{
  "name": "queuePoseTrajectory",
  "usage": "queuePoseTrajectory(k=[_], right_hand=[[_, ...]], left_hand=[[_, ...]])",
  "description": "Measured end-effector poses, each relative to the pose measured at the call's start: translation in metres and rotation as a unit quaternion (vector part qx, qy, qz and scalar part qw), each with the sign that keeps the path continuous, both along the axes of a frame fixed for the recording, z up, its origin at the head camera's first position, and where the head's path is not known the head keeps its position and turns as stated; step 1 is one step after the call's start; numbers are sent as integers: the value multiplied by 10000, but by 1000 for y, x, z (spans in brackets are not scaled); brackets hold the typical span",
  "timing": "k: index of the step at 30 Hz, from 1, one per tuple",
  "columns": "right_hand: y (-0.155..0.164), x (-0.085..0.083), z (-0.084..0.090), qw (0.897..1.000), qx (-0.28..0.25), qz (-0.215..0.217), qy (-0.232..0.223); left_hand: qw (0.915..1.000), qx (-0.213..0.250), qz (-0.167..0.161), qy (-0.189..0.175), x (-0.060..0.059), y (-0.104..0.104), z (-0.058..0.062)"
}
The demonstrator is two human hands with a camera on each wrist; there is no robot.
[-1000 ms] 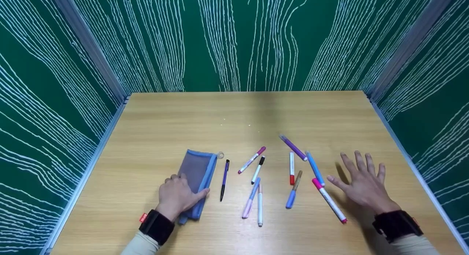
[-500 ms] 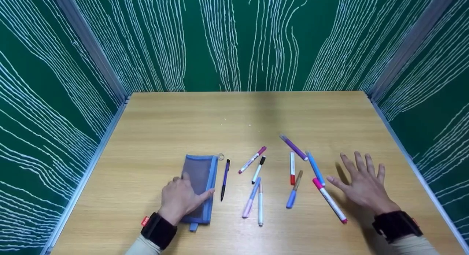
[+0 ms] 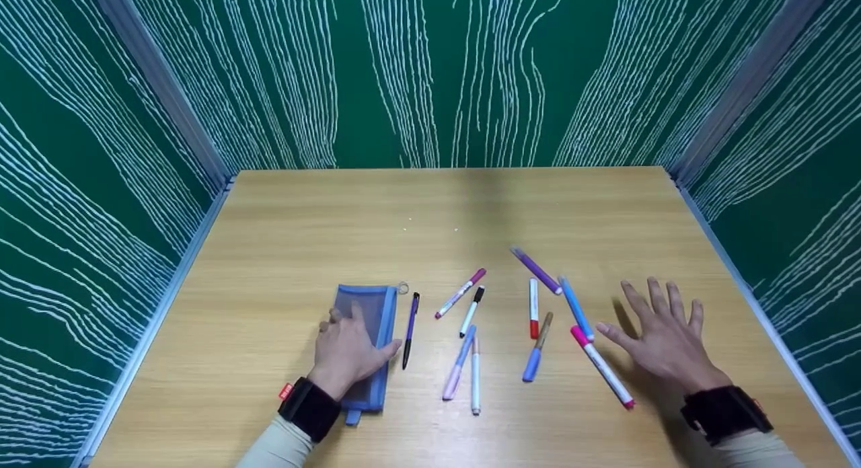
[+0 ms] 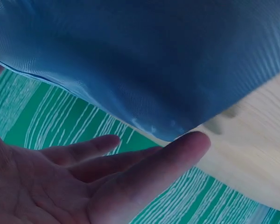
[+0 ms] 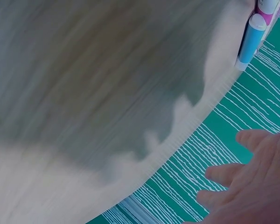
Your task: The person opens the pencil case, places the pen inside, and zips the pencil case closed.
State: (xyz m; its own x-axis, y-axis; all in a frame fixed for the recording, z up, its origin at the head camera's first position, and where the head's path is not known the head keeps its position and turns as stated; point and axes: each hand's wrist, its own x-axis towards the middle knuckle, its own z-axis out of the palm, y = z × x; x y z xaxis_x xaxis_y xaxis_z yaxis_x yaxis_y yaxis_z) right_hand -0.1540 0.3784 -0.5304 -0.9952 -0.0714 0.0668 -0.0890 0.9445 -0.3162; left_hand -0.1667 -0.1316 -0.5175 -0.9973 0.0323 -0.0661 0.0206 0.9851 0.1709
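Observation:
A blue mesh zip pencil pouch (image 3: 381,327) lies flat, its long side pointing away from me, with a small ring at its far right corner. My left hand (image 3: 350,352) rests over its left and middle part, fingers extended, thumb reaching across the right edge. In the left wrist view the fingertips (image 4: 196,142) are at the edge of the blue mesh. Just right of the pouch lies a purple-and-black pen (image 3: 411,330). Spread-fingered, my right hand (image 3: 666,340) holds nothing; nearest to it are a pink-capped white marker (image 3: 603,368) and a blue marker (image 3: 576,308).
Several pens lie mid-table: a magenta-capped marker (image 3: 460,293), a black-capped marker (image 3: 472,311), a lilac-and-blue pen (image 3: 459,362), a pale blue pen (image 3: 476,377), a red-ended marker (image 3: 534,308), a brown-and-blue pen (image 3: 537,347) and a purple marker (image 3: 536,270). Green walls (image 3: 451,64) enclose the wooden table (image 3: 303,219).
The pouch has turned from slanted to nearly straight. My left hand has moved right across it, its thumb now past the right edge. My right hand and the pens look unmoved.

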Motion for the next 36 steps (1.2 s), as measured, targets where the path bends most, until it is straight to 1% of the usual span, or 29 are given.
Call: queuePoseTrajectory(k=[5, 11, 17, 22, 31, 36], right_hand=[[0, -1, 0, 10000, 54, -59, -24], [-3, -1, -2, 10000, 20, -32, -59], [-4, -2, -2, 9999, 64, -72, -86], [-5, -2, -2, 9999, 52, -64, -108], [-5, -1, -5, 10000, 36, 26, -44], [-5, -2, -5, 10000, 70, -13, -66]], left_hand=[[9999, 89, 14, -129, 1, 1, -2], [9999, 6, -14, -105, 4, 1, -4], [9998, 144, 57, -94, 5, -2, -5], [9998, 185, 68, 30, 6, -3, -5], [9988, 325, 122, 347, 6, -7, -12], [9981, 426, 187, 410, 6, -9, -12]])
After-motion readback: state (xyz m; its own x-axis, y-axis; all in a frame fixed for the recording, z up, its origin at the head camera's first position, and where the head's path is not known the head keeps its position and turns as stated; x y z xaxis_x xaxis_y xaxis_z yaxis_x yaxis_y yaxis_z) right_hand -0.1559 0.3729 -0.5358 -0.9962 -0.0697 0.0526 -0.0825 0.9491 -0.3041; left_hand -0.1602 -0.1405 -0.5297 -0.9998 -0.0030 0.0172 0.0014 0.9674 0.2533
